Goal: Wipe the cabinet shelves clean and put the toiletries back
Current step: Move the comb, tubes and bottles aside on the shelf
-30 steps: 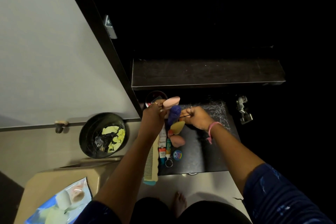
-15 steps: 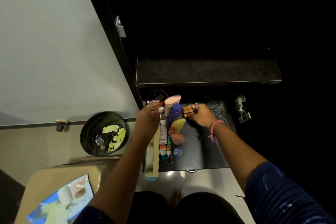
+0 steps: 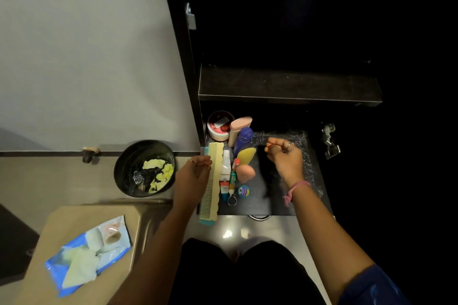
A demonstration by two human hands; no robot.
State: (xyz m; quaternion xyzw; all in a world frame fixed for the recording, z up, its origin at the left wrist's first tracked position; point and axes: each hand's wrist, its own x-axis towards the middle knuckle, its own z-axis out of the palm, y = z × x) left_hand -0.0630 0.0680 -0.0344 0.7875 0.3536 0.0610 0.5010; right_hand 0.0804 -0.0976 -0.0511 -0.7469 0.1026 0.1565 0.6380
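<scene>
Toiletries lie in a row along the left side of the dark lower shelf (image 3: pixel 272 197): a red-lidded jar (image 3: pixel 219 125), a pink bottle (image 3: pixel 239 129), a blue bottle (image 3: pixel 244 137), a yellow sponge (image 3: pixel 246 155), a pink sponge (image 3: pixel 245 173), a white tube (image 3: pixel 225 171), a small round tin (image 3: pixel 243 191) and a cream comb (image 3: pixel 210 181). My left hand (image 3: pixel 194 174) hovers at the comb's left edge, fingers loosely curled, holding nothing. My right hand (image 3: pixel 285 157) is above the shelf's middle with fingertips drawn together; whether it pinches something is unclear. The upper shelf (image 3: pixel 287 84) is bare.
A black bin (image 3: pixel 145 168) with yellow scraps stands on the floor left of the cabinet. A blue wipes pack (image 3: pixel 86 252) lies on a beige surface at lower left. The open white cabinet door (image 3: pixel 86 57) fills the left. A metal hinge (image 3: pixel 329 141) sits right of the shelf.
My left hand has pulled back from the bottles to the comb's left side. My right hand has drifted right, away from the bottles. The jar and bottles are now uncovered.
</scene>
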